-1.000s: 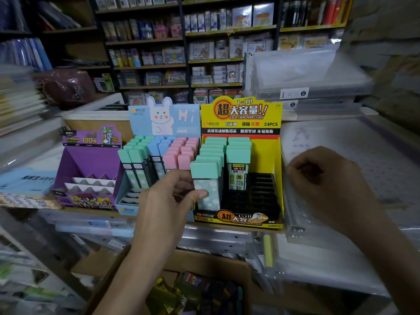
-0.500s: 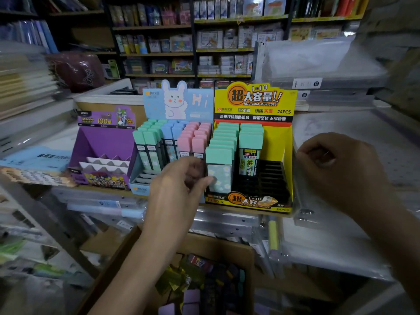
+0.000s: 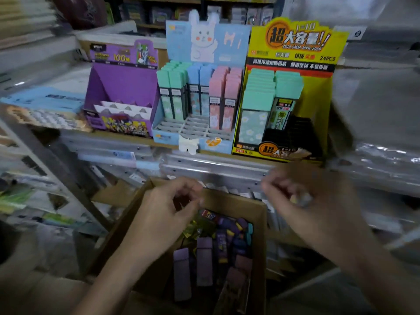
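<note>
My left hand (image 3: 168,214) hovers over an open cardboard box (image 3: 260,226) below the shelf, with its fingers loosely curled and nothing in them. My right hand (image 3: 316,201) is blurred above the box's right edge. Its fingers are curled, and I cannot tell whether it holds anything. The box contains several purple lead cases (image 3: 204,260). On the shelf above stands a yellow display box (image 3: 318,94) with two rows of mint-capped cases. The front-left mint case (image 3: 252,119) sits upright in its slot.
A blue bunny display (image 3: 204,42) with green, blue and pink cases stands left of the yellow one. Further left is a purple display box (image 3: 122,87) that is nearly empty. Clear plastic folders (image 3: 375,155) are stacked at the right. Shelves of stationery fill the background.
My left hand let go of the front mint case and dropped from the yellow display to the cardboard box. My right hand also came down from the folders. The camera tilted downward.
</note>
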Demonstrator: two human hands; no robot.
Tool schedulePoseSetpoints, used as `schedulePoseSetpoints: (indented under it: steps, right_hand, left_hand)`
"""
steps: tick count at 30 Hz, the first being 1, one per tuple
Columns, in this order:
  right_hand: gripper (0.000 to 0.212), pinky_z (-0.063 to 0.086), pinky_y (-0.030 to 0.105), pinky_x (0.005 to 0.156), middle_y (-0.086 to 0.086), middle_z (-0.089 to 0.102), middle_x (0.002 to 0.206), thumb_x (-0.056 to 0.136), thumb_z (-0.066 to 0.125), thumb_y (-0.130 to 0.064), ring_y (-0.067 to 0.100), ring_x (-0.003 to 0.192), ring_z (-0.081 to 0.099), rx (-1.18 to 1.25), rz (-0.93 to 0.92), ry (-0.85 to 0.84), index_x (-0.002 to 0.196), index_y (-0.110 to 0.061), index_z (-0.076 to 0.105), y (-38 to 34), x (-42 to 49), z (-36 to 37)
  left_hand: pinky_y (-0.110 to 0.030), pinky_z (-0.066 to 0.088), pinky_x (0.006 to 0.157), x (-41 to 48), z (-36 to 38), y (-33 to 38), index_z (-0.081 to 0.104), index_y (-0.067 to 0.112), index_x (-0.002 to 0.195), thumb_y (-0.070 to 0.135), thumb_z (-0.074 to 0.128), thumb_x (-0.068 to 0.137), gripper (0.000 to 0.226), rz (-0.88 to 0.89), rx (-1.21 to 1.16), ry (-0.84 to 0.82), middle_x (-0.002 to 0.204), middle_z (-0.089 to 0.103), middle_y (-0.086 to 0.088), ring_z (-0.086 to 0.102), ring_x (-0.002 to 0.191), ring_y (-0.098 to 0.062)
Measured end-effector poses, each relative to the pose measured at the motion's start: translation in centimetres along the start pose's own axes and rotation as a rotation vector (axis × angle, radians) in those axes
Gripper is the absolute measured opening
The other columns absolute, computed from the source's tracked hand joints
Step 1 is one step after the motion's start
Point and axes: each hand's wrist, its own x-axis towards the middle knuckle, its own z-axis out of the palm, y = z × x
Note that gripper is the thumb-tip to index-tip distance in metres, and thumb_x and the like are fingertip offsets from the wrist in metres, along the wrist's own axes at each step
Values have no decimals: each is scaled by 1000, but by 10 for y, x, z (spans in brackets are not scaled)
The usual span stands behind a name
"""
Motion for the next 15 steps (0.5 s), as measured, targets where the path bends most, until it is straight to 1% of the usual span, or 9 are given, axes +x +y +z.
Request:
schedulePoseSetpoints:
  steps: [3,4,6,8,10,12,13,14,15]
  right_hand:
    - [12,48,8,73,-23,69,85,85,74,-22,-6,84,65,102,154,-222,89,-32,72,16,-31,53]
    - [12,50,10,76,-23,70,87,86,75,-20,-7,87,65,101,227,-281,90,-32,72,24,-41,69]
    - [10,54,22,84,-17,72,90,85,75,-21,-4,91,65,37,358,-399,93,-27,73,42,-58,98]
    - [10,54,32,87,-9,72,94,83,74,-19,7,93,66,-46,442,-536,93,-20,71,57,-72,119]
    - [13,51,26,78,-5,70,92,80,75,-21,16,91,66,-132,496,-623,91,-19,68,63,-82,131]
    - [16,42,16,65,-5,65,92,80,73,-20,19,91,65,-164,552,-648,96,-18,68,65,-91,137]
    - [20,38,15,65,-4,63,96,81,72,-19,20,95,64,-183,569,-656,100,-18,68,64,-93,141]
    - [24,38,17,69,0,63,103,83,70,-19,21,100,63,-213,576,-667,106,-17,66,64,-94,144]
    - [27,40,20,74,4,61,111,85,70,-20,23,104,61,-245,580,-682,111,-15,63,63,-95,148]
  left_hand:
    - [-19,52,79,-18,8,-43,72,35,98,14,81,85,26,-117,26,-86,87,74,15,69,89,-1]
    - [-19,51,80,-23,11,-56,72,34,99,13,82,84,27,-162,37,-124,88,74,15,68,89,1]
    - [-21,52,82,-30,16,-83,71,32,102,12,82,82,30,-238,56,-219,88,73,16,66,87,5]
    - [-24,53,82,-34,20,-107,69,32,107,13,82,81,34,-262,87,-331,88,71,19,65,86,6]
    - [-22,52,81,-35,22,-127,65,32,117,19,81,82,40,-293,146,-439,94,67,14,64,88,2]
    - [-9,46,72,-35,25,-144,59,33,125,25,80,84,47,-322,196,-528,98,61,17,60,88,4]
    - [-6,42,70,-35,27,-151,56,35,128,27,79,84,50,-338,212,-568,100,58,19,59,90,4]
    - [-9,43,73,-34,29,-157,53,34,131,27,79,84,54,-357,225,-610,105,58,17,60,97,-1]
    - [-15,46,80,-33,33,-161,51,31,134,27,78,84,57,-373,243,-651,113,59,10,60,105,-8]
